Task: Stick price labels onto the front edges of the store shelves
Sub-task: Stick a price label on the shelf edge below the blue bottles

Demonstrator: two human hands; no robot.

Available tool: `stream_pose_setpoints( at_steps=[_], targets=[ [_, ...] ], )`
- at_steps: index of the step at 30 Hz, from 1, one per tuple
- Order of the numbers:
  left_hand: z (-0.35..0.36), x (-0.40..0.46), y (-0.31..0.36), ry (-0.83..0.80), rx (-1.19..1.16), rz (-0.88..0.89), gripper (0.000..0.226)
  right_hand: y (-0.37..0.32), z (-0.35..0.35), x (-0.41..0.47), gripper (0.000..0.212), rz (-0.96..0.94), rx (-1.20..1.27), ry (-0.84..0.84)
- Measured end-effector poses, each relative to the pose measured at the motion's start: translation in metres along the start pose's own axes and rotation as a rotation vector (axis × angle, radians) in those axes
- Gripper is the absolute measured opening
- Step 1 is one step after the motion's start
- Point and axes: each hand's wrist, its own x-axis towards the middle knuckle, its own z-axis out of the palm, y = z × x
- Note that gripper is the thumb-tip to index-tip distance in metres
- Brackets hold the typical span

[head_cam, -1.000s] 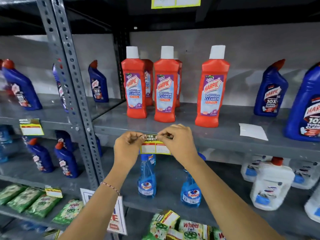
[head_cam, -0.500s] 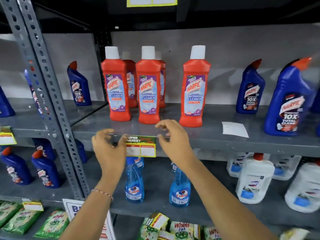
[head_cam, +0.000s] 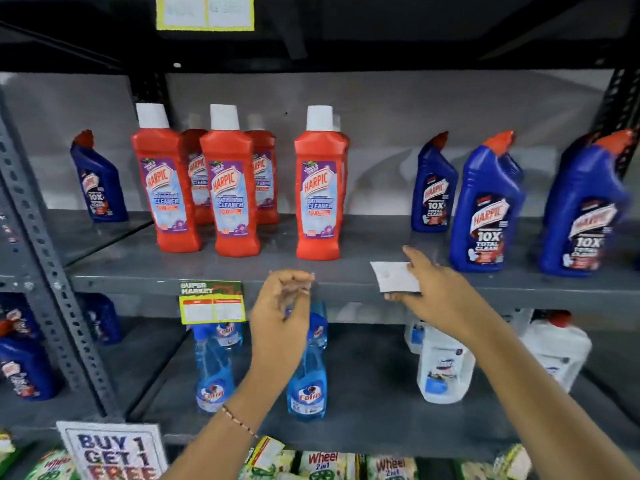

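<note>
I see the price label (head_cam: 212, 302) stuck on the shelf front edge (head_cam: 145, 283), just below the orange Harpic bottles (head_cam: 227, 183). Left hand (head_cam: 281, 315) is right of the label, apart from it, fingers loosely curled, gripping nothing. Right hand (head_cam: 437, 292) is further right w/ fingers spread, touching a white paper slip (head_cam: 393, 276) lying on the shelf; can't tell if it's pinched.

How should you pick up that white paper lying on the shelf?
Pinch the white paper at its front edge, coming from the front of the shelf. It lies flat and thin and seems to reach the shelf's lip, so a thumb could slip under. The right hand is already there.
</note>
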Motion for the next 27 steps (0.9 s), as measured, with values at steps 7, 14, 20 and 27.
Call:
stream_pose_setpoints(
  at_steps=[7,14,20,27],
  targets=[
    [0.068,-0.020,0.022,-0.279,-0.159,-0.232,0.035,0.044,-0.025,-0.053,0.020,-0.075,0.815,0.087],
    [0.156,-0.045,0.031,-0.403,-0.041,-0.277,0.020,0.116,-0.016,-0.083,0.029,0.107,0.933,0.289],
    [0.222,-0.055,0.037,-0.375,0.136,-0.204,0.010,0.164,-0.018,-0.069,0.020,0.244,0.829,0.507],
    [0.247,-0.053,0.033,-0.347,0.243,-0.163,0.015,0.178,-0.016,-0.058,0.016,0.235,0.676,0.573]
  ],
)
